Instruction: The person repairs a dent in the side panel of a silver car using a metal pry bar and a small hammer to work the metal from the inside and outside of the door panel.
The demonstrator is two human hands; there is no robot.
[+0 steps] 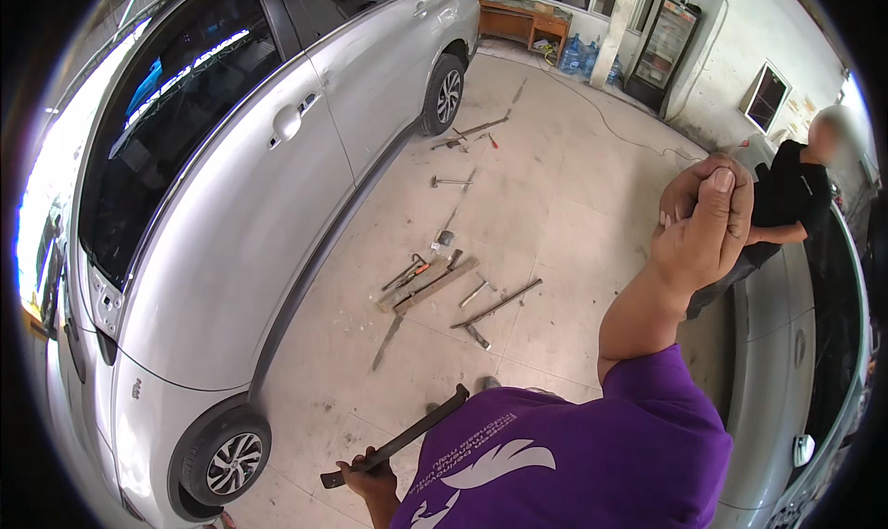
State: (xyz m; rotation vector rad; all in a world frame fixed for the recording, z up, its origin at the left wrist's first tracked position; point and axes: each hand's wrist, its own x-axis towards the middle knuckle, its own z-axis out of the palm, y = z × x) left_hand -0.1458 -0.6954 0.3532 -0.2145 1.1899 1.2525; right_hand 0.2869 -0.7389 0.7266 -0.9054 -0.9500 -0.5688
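Observation:
My left hand (pixel 372 481), low in the view, is closed around a long dark metal bar (pixel 412 431). The bar slants up to the right, and its far end widens beside my purple shirt. My right hand (pixel 708 224) is raised at the right, with the fingers curled in and the thumb pressed against them. Whatever it may hold is hidden. On the floor ahead lie a wooden block (pixel 442 285) with dark tools on and around it, a small hammer (pixel 474 294), a long metal rod (pixel 499 303) and a short dark piece (pixel 478 337).
A silver car (pixel 231 187) with its door handle removed fills the left side. Another hammer (pixel 451 182) and several tools lie farther off. A person in black (pixel 795 191) is beside a second car (pixel 786 372) at the right. A desk (pixel 523 25) and display fridge (pixel 662 53) stand behind.

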